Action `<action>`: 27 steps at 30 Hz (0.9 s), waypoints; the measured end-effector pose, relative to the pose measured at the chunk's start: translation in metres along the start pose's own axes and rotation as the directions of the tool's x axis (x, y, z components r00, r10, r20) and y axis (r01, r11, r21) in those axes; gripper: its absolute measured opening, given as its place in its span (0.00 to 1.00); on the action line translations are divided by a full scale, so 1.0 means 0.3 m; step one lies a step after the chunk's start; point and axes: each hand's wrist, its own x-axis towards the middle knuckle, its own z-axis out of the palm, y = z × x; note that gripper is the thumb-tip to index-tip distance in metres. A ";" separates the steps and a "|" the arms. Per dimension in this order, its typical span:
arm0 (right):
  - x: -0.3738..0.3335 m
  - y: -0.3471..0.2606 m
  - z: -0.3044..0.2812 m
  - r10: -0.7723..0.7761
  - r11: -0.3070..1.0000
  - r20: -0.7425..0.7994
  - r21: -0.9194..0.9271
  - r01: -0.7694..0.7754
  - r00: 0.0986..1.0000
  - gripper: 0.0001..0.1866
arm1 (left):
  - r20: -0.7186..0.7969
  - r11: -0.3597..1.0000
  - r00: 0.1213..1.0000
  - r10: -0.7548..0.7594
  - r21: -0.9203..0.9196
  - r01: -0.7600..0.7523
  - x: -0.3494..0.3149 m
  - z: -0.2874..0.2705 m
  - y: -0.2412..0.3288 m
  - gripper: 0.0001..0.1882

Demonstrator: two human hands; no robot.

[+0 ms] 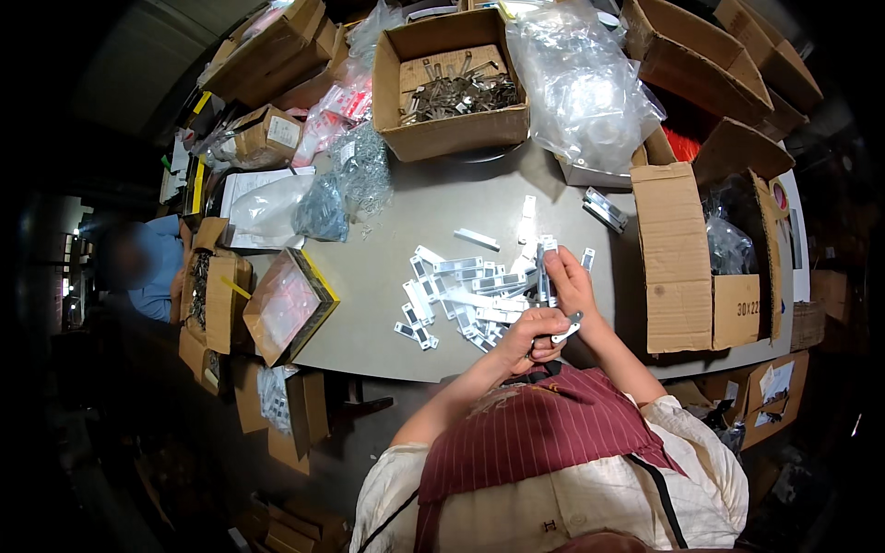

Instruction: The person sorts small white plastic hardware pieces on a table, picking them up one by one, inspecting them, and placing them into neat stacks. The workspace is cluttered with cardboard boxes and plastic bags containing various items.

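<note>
My right hand (573,284) is closed around a narrow white-and-grey strip (546,276), held upright over the table. Just below it and a little to the left, my left hand (536,335) is curled shut on a small flat metal piece (569,330) with a rounded, holed end. What else lies inside the left fingers is hidden. A loose heap of similar white-and-grey strips (475,293) spreads over the table to the left of my hands. One strip (477,240) lies apart behind the heap, and a few dark-and-silver ones (605,209) rest together farther right.
At the back of the grey table (433,203) stands a cardboard box (452,136) of metal brackets. Plastic bags (585,92) sit beside it. A tall open carton (680,258) flanks the right side; a yellow-edged box (293,304) is at the left. Beyond is another person (159,267).
</note>
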 end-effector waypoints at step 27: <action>-0.030 -0.022 -0.064 0.106 0.956 0.163 0.255 -0.146 0.981 0.24 | 0.067 0.961 0.993 0.100 0.252 -0.113 -0.028 -0.054 0.083 0.16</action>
